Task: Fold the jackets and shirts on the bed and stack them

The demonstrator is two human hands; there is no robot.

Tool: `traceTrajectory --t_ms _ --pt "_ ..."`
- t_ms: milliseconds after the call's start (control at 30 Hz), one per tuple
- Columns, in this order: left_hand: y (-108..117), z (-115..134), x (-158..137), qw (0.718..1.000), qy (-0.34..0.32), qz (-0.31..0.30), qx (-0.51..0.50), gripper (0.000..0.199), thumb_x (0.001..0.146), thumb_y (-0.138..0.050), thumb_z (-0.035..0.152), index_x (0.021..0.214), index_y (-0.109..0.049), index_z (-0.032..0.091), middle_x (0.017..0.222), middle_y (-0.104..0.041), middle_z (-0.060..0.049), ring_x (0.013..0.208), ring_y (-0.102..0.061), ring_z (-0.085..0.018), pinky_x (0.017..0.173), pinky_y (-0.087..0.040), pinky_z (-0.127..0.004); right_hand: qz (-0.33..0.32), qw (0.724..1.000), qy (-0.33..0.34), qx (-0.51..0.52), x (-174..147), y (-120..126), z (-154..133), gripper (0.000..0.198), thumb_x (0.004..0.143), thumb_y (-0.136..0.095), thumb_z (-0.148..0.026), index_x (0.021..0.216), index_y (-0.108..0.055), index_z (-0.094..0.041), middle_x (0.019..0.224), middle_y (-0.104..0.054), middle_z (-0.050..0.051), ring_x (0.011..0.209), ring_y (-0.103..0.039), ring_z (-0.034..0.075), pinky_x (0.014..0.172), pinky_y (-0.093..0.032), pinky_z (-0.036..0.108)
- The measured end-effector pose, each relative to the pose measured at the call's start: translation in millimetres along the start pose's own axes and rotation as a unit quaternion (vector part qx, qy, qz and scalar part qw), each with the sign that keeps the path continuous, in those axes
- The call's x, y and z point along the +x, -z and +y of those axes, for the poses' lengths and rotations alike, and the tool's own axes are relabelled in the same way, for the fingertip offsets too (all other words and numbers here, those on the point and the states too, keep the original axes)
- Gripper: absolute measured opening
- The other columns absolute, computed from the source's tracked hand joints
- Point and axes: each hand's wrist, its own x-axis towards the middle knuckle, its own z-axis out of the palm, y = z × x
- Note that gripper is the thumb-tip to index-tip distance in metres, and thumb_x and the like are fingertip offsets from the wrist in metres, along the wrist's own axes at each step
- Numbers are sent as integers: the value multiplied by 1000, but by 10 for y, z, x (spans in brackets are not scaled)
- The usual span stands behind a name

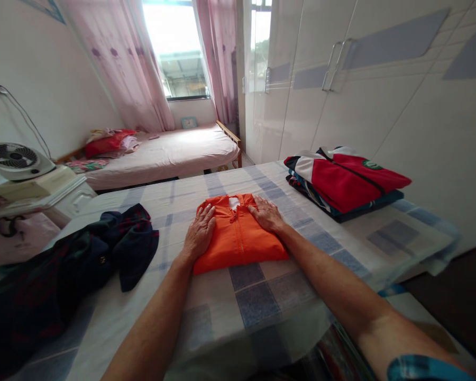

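Note:
An orange zip-up jacket [238, 238] lies folded into a neat rectangle on the checked bedsheet [257, 296], its collar toward the window. My left hand [201, 228] rests flat on its left edge, fingers stretched out toward the collar. On the upper right corner lies my right hand [267, 212], also flat with the fingers extended. Both palms touch the cloth and grip nothing. The jacket's zip runs down the middle between my hands, and a small white patch shows inside the collar.
To the right is a stack of folded clothes with a red jacket [349, 177] on top. A dark plaid garment [103, 254] sprawls at left. Beyond stand a second bed [174, 153], a fan [18, 159] on a cabinet, and a white wardrobe [321, 116] along the right wall.

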Motion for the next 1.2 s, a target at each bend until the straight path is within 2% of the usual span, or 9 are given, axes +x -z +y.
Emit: traceTrajectory --t_ms 167,300,533,633,733,800,933,1067,1200 --pt "44 36 -17 993 65 77 -53 46 91 -31 27 132 -45 12 147 -34 -11 137 -25 -18 114 -19 -35 13 1000 1 11 -19 8 -15 65 91 -25 -49 143 -28 -10 149 -28 12 137 -24 22 111 -13 37" --pt "150 44 -32 974 156 121 -109 42 87 -38 29 121 -53 11 127 -53 -19 123 -46 -28 106 -31 -43 27 999 1 28 -20 19 7 63 92 -26 -47 142 -31 -9 148 -31 13 136 -26 20 110 -15 36" --pt "329 210 -76 923 241 16 -298 43 79 -51 54 79 -64 13 76 -69 -13 86 -66 -33 75 -52 -43 56 995 0 78 -10 29 40 58 93 -26 -44 138 -37 -10 145 -36 12 135 -30 18 110 -17 32" --pt "392 311 -121 847 275 -88 -446 41 77 -59 51 86 -65 11 74 -70 -12 75 -68 -27 67 -56 -38 66 992 0 109 -9 47 57 56 93 -26 -43 136 -41 -11 142 -41 12 132 -35 18 109 -21 32" --pt "422 359 -145 681 342 -171 -625 36 76 -65 40 97 -62 10 80 -71 -12 76 -70 -23 71 -57 -33 75 986 -8 149 -16 63 71 53 92 -28 -42 135 -43 -15 140 -44 11 129 -40 18 108 -25 34" --pt "415 350 -142 615 380 -175 -669 34 76 -67 33 99 -61 10 82 -72 -11 75 -70 -23 70 -58 -31 80 980 -16 181 -21 71 75 51 91 -31 -42 133 -45 -16 140 -45 11 128 -40 19 108 -26 34" --pt "367 280 -116 595 424 -146 -667 20 78 -63 22 93 -61 8 73 -72 -10 64 -70 -21 59 -57 -27 95 959 -45 262 -17 137 96 53 88 -34 -46 130 -48 -17 139 -46 10 129 -39 18 108 -27 33" --pt "338 261 -84 582 435 -124 -676 17 81 -55 19 92 -61 7 66 -71 -10 63 -70 -23 59 -58 -31 125 919 -114 355 -70 313 175 60 85 -27 -54 126 -50 -15 135 -49 13 124 -46 21 99 -40 36" --pt "307 315 -51 565 429 -89 -699 18 83 -50 18 92 -61 8 65 -70 -9 66 -70 -23 62 -58 -32 160 864 -192 437 -464 411 227 55 84 -20 -48 116 -51 -17 127 -54 17 111 -57 23 88 -50 42"
